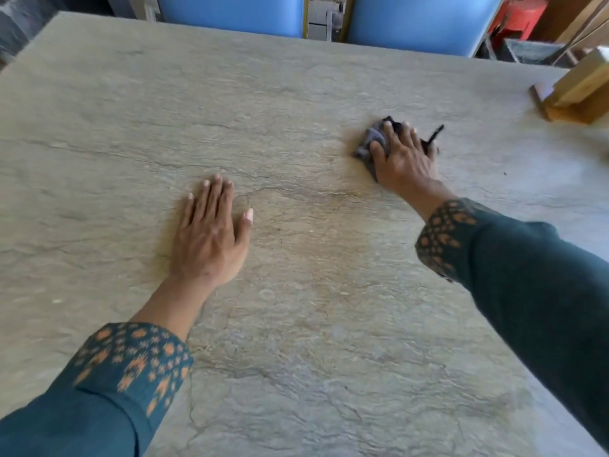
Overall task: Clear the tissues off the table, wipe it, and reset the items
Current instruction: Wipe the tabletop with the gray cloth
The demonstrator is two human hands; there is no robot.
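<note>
A grey stone-look table [296,94] fills the view. My right hand [405,159] presses down on a dark grey cloth [370,143] right of the table's middle, with the cloth bunched under the palm and sticking out at the fingers' left and right. My left hand [211,232] lies flat on the bare tabletop at centre left, fingers together, holding nothing. No tissues show on the table.
A wooden holder [580,90] stands at the table's right edge. Two blue chairs [230,11] are pushed up to the far side. Red and wooden items [520,11] sit beyond the far right corner.
</note>
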